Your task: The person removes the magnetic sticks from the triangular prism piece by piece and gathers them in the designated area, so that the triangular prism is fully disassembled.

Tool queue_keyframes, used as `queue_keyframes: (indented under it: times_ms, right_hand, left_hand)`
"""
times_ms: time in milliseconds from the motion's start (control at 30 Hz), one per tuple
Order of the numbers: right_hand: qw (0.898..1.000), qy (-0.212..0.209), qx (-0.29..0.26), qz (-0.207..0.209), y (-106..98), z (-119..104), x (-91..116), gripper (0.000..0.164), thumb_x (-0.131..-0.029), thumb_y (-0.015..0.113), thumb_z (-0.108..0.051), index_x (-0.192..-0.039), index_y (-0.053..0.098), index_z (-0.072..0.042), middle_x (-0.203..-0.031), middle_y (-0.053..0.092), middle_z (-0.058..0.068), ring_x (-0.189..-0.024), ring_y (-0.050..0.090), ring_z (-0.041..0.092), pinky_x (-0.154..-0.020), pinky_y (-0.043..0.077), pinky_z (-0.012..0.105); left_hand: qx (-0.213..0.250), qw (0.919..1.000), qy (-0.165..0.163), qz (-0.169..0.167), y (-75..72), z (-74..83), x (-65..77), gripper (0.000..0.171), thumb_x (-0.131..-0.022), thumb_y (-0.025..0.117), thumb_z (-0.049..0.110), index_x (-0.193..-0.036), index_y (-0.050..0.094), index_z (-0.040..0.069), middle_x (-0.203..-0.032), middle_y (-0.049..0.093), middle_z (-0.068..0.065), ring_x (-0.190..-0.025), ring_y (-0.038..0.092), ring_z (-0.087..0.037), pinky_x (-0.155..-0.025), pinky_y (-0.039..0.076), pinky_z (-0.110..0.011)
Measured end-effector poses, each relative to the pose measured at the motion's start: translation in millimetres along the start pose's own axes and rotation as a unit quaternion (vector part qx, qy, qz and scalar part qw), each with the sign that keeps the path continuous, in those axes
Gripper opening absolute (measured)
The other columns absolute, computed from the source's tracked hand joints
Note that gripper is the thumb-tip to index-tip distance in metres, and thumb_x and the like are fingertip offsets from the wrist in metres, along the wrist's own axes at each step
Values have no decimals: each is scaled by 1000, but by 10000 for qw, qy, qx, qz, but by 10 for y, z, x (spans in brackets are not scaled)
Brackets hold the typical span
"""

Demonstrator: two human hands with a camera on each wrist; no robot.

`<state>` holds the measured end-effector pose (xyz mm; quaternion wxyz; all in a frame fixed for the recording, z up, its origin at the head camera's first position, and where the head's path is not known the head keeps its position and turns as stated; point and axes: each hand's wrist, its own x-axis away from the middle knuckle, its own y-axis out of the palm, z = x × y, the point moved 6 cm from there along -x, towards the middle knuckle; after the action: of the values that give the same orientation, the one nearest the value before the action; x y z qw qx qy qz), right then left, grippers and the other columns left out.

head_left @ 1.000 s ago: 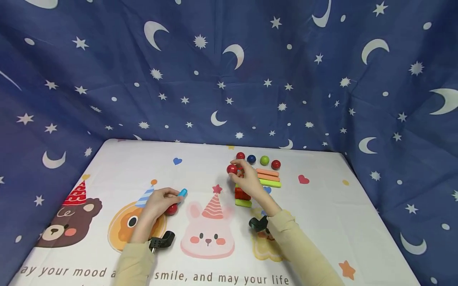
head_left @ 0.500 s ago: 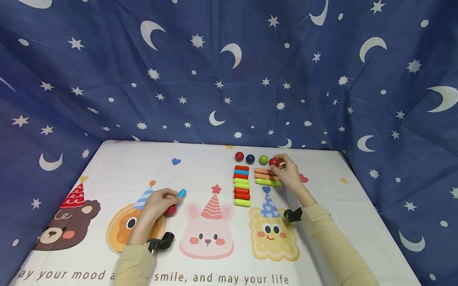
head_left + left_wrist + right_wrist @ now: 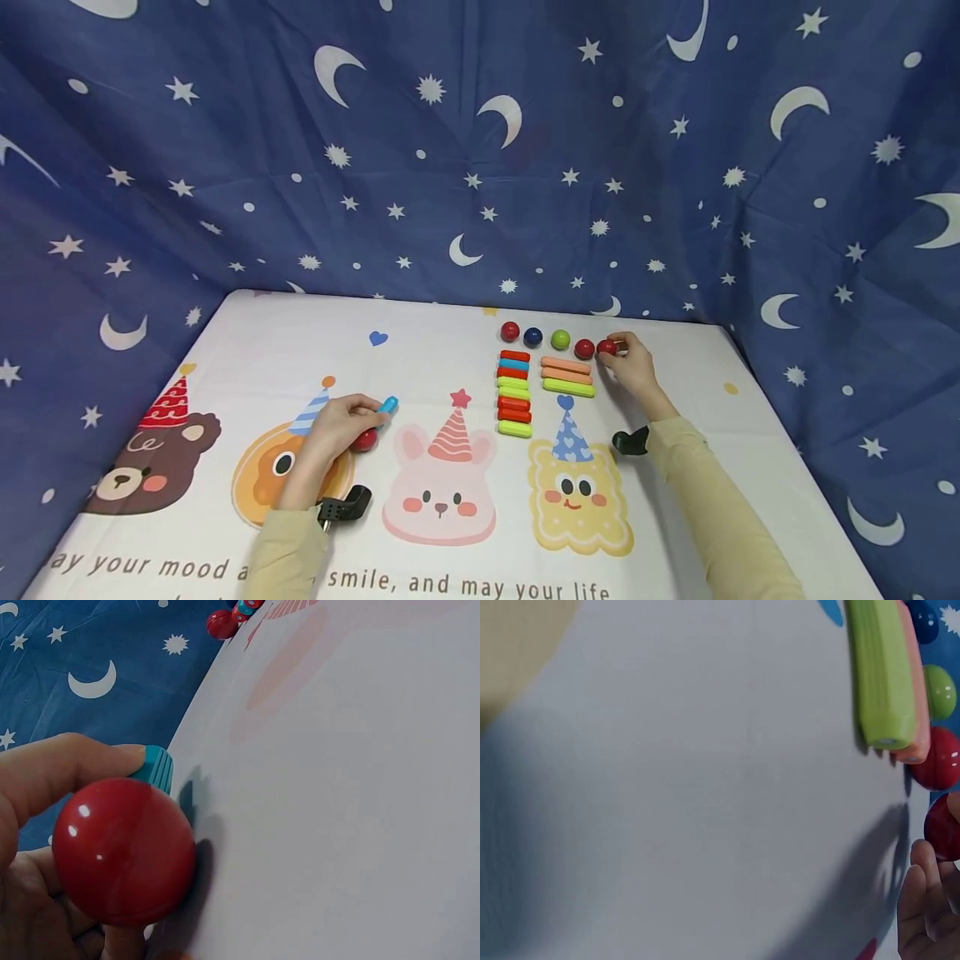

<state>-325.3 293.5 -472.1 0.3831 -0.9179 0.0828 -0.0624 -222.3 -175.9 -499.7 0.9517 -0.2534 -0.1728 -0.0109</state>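
Observation:
My left hand (image 3: 341, 427) pinches a short blue rod (image 3: 388, 405) at the table's left-centre. A glossy red ball (image 3: 124, 851) sits at the near end of this rod in the left wrist view; whether they are joined I cannot tell. My right hand (image 3: 633, 367) holds another red ball (image 3: 607, 348) between thumb and fingers, at the right end of a row of balls. Beside it in that row are a red ball (image 3: 584, 349), a green ball (image 3: 560, 339), a dark blue ball (image 3: 533, 337) and one more red ball (image 3: 510, 332).
Below the balls, a column of short red, blue and green rods (image 3: 514, 384) lies on the white printed tabletop (image 3: 420, 375). Right of it are two longer orange rods (image 3: 567, 371) and a longer green rod (image 3: 568, 387). A blue starry curtain (image 3: 480, 167) hangs behind.
My right hand has carried its red ball from left of the row, over the short rods, to the row's right end. My left hand has stayed in place with the blue rod.

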Motion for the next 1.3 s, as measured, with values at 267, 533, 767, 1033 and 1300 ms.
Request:
queue_keyframes:
  times_ms: [267,533,767,1033,1300]
  right_hand:
    - [9995,272,-85,-136,81,88,-32,45,-91,58,-10,-133,45,1,-131,49,27,-121,47,39,-102,43,49]
    - [9993,286,-228,-118,67,95,-17,47,-90,58,-7,-134,44,0,-130,49,26,-121,48,39,-99,45,45]
    - [9993,218,-288,75,13,115,33,44,-91,58,-7,-133,47,-1,-124,54,24,-100,57,29,-66,47,18]
    - [9971,41,-377,666,-178,76,149,38,-92,54,-8,-129,52,-1,-119,58,21,-93,59,28,-59,43,14]
    - [9913,-340,-714,1053,-180,-137,325,33,-88,59,-4,-121,59,-2,-113,64,20,-80,56,12,-58,41,10]
  left_hand:
    - [-21,10000,11,18,5,-5,-11,30,-84,72,27,-103,68,5,-84,64,-4,-77,55,-16,-67,42,-23]
    - [72,10000,37,18,5,-1,-9,29,-84,72,26,-104,68,5,-83,63,-3,-78,54,-16,-68,42,-23]
    - [190,9997,79,-97,12,-4,0,29,-84,71,20,-107,67,3,-85,65,-3,-79,56,-16,-69,44,-23]
    - [318,9990,204,-239,32,2,7,30,-84,70,18,-109,66,2,-87,65,-3,-79,56,-14,-69,46,-22]
    - [257,9986,367,-268,8,34,47,32,-85,70,20,-112,66,2,-91,66,-5,-80,57,-13,-70,46,-23]
